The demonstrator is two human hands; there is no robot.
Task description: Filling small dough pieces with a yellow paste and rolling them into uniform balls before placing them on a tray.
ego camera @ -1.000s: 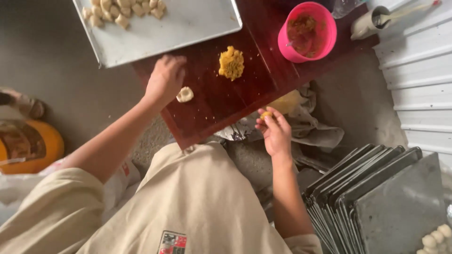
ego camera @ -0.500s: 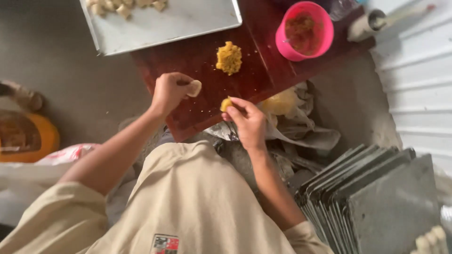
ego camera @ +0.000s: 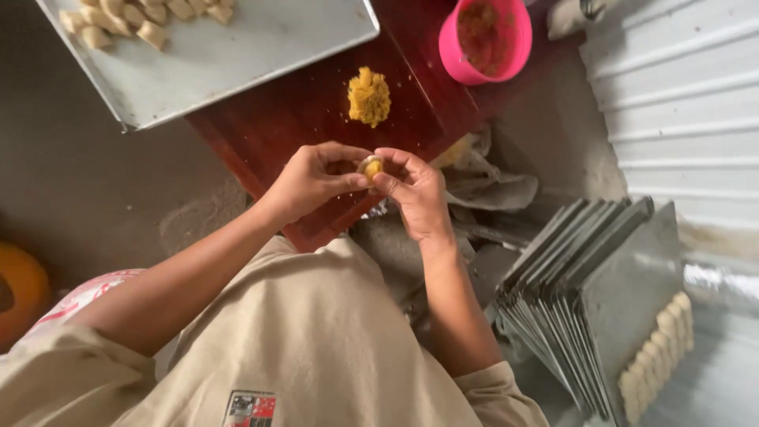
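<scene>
The dough piece [ego camera: 370, 168] with yellow filling sat pinched between both hands above the red desk [ego camera: 292, 119]: the left hand [ego camera: 312, 182] cupped it, the right hand [ego camera: 415, 190] gripped it by fingertips. Farther right lay a yellow filling heap [ego camera: 369, 96], a pink bowl [ego camera: 518, 55] and stacked trays [ego camera: 585, 285].

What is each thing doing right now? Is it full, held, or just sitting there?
Dough piece: pinched between both hands, yellow filling on it.
Left hand: grip closed on the dough piece.
Right hand: fingertips on the dough piece.
Filling mound: loose on the red board.
Pink bowl: partly filled.
Metal tray: holds shaped pieces at one end.
Stacked trays: leaning.
</scene>
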